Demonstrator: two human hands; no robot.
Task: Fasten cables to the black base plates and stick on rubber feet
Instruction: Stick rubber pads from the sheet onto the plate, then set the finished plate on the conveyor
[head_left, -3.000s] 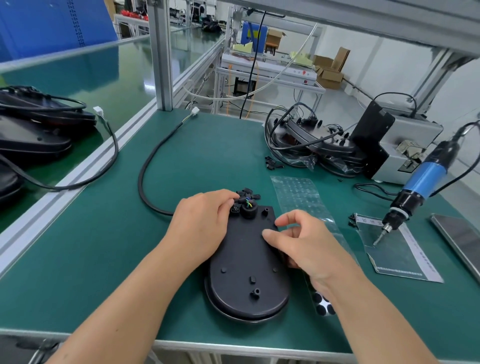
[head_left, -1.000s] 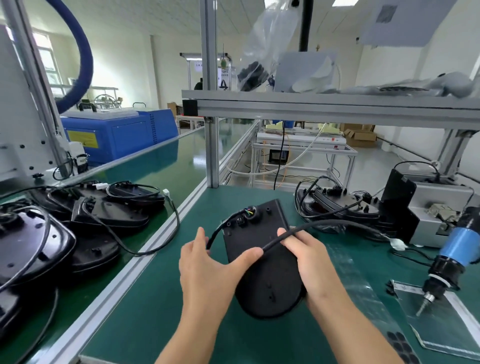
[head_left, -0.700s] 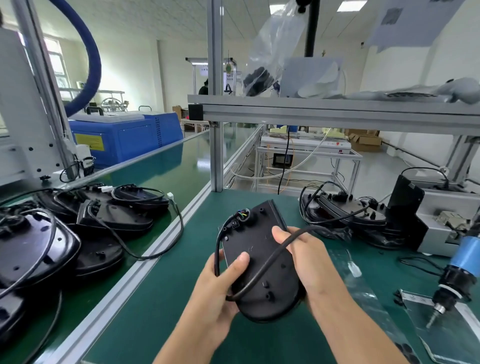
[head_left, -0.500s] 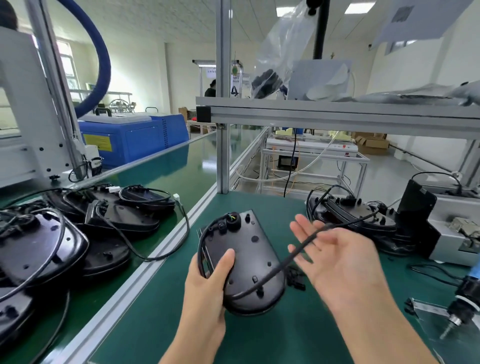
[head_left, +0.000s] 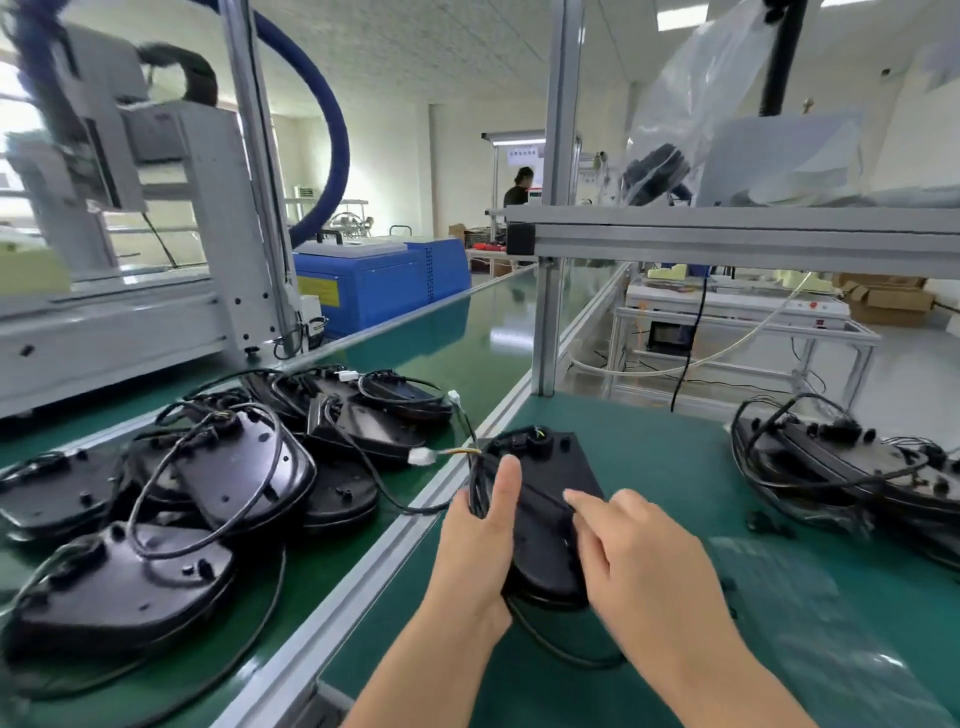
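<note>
Green matting covers your table (head_left: 675, 467), which sits beside a conveyor belt (head_left: 467, 338) running away to your left; on that belt lies a pile of black base plates (head_left: 218, 493) with cables looped over them, and a second heap of plates (head_left: 857, 478) rests on the table at your far right. Your left hand (head_left: 478, 545) grips the left edge of the black base plate (head_left: 545, 499) in front of you, thumb laid flat on top and fingers curled under, pinching the coiled cable (head_left: 475, 493) against the plate's side; the cable's white connector (head_left: 420, 456) sticks out to the left, over the aluminium rail. Your right hand (head_left: 649, 571) rests on the plate's right half, index finger stretched forward and touching the surface, the other fingers loosely bent and holding nothing. A clear plastic sheet (head_left: 779, 597) lies on the matting just right of that hand; a blue machine (head_left: 379, 286) stands beyond the belt.
</note>
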